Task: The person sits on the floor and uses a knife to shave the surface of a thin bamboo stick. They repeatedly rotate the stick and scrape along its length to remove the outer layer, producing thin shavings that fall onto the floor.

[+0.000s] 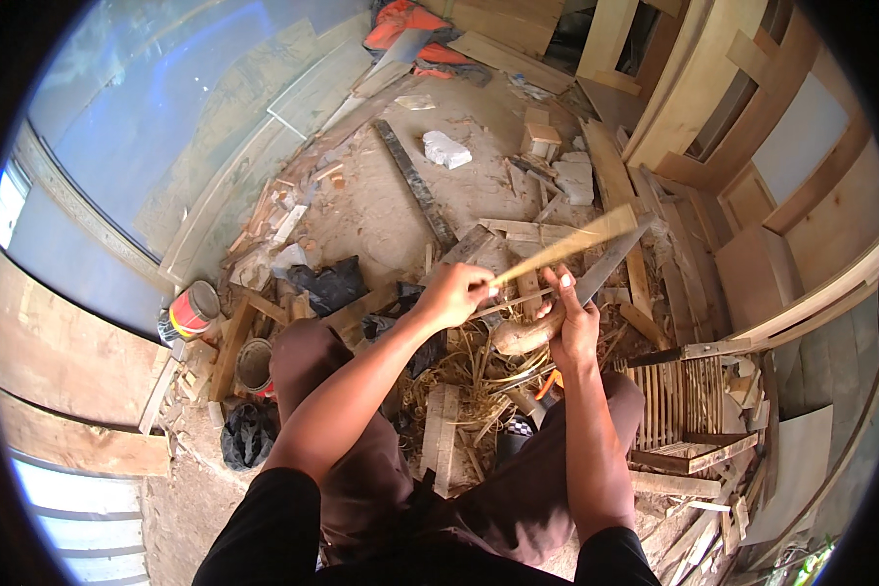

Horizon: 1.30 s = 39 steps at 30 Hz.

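Note:
My left hand (456, 295) pinches one end of a flat, pale bamboo strip (568, 242), which slants up to the right in front of me. Closed around the curved wooden handle (527, 337) of a large knife is my right hand (577, 330). The knife's broad grey blade (612, 262) points away to the upper right, close to the far part of the strip. Whether blade and strip touch, I cannot tell. Below both hands, thin curled shavings (469, 366) lie heaped between my knees.
A slatted wooden frame (689, 400) stands by my right knee. To the left are a red paint can (195, 309), a second can (255, 366) and black plastic bags (330, 286). Wooden boards and frames (742, 137) lean at the right. A white lump (446, 149) lies on the floor ahead.

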Available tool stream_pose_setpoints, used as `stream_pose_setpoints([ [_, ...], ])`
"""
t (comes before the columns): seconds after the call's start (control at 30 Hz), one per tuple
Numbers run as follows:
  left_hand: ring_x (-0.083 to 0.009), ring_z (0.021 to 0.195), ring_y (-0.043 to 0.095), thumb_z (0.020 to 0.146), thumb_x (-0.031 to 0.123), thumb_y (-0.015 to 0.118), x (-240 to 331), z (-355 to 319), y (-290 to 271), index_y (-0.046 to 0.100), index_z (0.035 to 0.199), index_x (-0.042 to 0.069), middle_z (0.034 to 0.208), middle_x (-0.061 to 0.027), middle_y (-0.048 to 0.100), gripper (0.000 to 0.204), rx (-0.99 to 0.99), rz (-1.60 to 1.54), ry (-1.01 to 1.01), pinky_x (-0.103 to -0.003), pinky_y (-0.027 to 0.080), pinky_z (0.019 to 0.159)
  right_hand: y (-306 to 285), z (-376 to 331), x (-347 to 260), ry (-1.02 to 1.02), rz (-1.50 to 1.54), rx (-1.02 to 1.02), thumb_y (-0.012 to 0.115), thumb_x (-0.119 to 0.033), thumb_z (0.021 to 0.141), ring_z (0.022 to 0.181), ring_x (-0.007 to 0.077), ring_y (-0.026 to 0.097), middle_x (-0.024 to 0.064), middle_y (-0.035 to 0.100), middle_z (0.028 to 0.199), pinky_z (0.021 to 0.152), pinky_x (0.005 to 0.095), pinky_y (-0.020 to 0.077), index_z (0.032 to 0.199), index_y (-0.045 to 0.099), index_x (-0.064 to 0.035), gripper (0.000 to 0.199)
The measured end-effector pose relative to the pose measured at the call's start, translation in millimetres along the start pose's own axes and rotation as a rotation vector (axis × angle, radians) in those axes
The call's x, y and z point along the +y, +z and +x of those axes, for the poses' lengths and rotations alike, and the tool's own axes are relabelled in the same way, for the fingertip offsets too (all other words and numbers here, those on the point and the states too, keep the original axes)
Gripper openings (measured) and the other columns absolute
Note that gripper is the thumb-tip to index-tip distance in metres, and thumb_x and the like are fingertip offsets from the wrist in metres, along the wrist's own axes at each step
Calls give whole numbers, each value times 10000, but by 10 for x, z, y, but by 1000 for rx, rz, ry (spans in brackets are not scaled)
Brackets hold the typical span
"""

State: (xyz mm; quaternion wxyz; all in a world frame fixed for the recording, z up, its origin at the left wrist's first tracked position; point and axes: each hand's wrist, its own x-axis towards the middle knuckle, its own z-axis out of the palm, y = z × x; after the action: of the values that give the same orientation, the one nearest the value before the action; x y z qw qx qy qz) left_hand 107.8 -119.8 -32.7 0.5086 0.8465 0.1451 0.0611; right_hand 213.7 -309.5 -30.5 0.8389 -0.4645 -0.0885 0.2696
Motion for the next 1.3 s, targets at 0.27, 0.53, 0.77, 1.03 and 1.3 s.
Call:
stream_pose_setpoints([
  [0.27, -136, 834, 709, 955, 71, 672, -145, 64, 10, 709, 1128, -36, 1011, -120, 735, 207, 252, -728, -44, -253, 617, 691, 6, -71, 311, 163, -298, -42, 711, -152, 942, 584, 177, 636, 140, 691, 988, 540, 304, 536, 1238, 593, 112, 414],
  [0.53, -111, 789, 667, 1032, 239, 575, 77, -2, -174, 655, 1229, -14, 1071, -126, 726, 331, 291, -695, -47, -249, 602, 671, 79, -74, 451, 181, -489, -146, 695, -117, 938, 521, 145, 602, 89, 662, 733, 473, 298, 493, 934, 678, 63, 181],
  [0.77, -96, 743, 604, 1070, 312, 496, 132, -38, -758, 574, 1345, 36, 1141, -142, 700, 397, 530, -777, 161, -238, 553, 613, -45, -64, 434, 278, -524, -264, 712, -126, 924, 551, 133, 588, 94, 701, 794, 521, 299, 503, 956, 677, 47, 179],
  [1.03, -82, 575, 529, 1063, 275, 520, 145, -201, -948, 605, 1250, 27, 919, -118, 699, 322, 658, -632, 205, -226, 453, 487, -42, -87, 532, 300, -654, -262, 723, -168, 913, 531, 152, 598, 70, 640, 710, 514, 316, 462, 940, 685, 85, 256],
  [1.3, -109, 559, 587, 1042, 98, 530, 142, -1173, -542, 549, 1096, -25, 830, -113, 630, 135, 653, -431, 297, -240, 499, 495, -196, -141, 449, 296, -725, -122, 690, -153, 931, 516, 131, 580, 84, 695, 839, 465, 301, 467, 1091, 673, 77, 280],
])
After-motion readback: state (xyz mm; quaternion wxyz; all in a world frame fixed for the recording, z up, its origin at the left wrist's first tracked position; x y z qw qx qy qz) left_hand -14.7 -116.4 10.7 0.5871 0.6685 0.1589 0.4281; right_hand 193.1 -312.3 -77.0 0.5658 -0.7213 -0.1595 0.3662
